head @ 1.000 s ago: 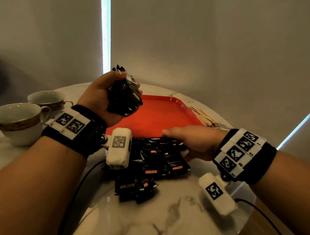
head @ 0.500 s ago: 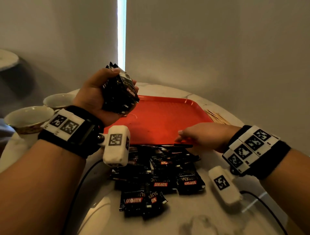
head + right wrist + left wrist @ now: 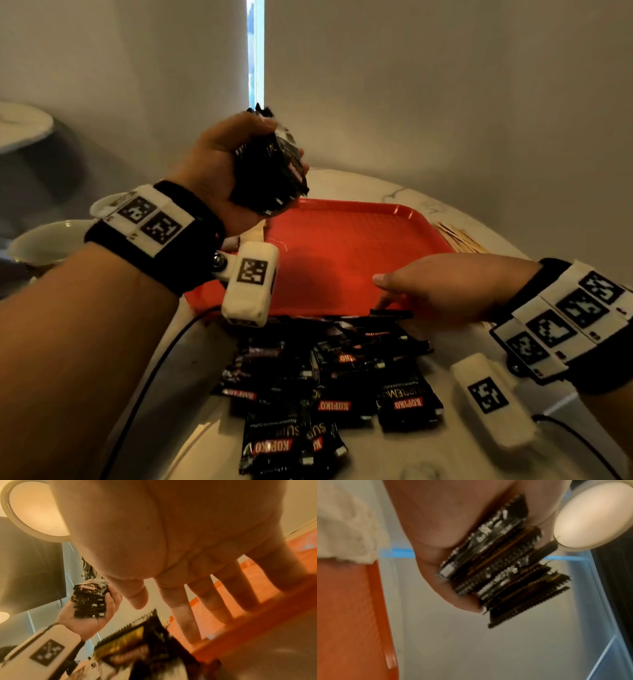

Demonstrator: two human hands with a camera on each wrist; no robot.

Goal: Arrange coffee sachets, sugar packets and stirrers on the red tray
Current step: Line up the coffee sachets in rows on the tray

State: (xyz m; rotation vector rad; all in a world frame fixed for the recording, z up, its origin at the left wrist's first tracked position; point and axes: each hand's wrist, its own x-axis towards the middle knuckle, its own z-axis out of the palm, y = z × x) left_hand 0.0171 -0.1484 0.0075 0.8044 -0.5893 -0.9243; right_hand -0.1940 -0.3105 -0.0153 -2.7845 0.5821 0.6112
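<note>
The bench (image 3: 462, 445) is a pale marbled round top, and the red tray (image 3: 342, 246) sits on it toward the far side with its floor bare, so none of the task's things are placed yet. Against the tray's near rim lies a loose pile of black coffee sachets (image 3: 329, 383), overlapping at all angles; the stirrers (image 3: 459, 236) lie just beside the tray's right edge, and no sugar packets can be made out. The left hand (image 3: 219, 171) is raised over the tray's left side, curled round a squared-up stack of sachets (image 3: 270, 171) held on edge. The right hand (image 3: 442, 284) reaches low at the near rim, fingers extended; its fingertips (image 3: 378, 278) are close to 1 sachet (image 3: 390, 313) tilted up on the rim, but whether they pinch it cannot be told. To do this step well, take 1 sachet at a time by a short edge, turn it to match the stack, and slide it in flush while the left hand loosens only slightly.
</note>
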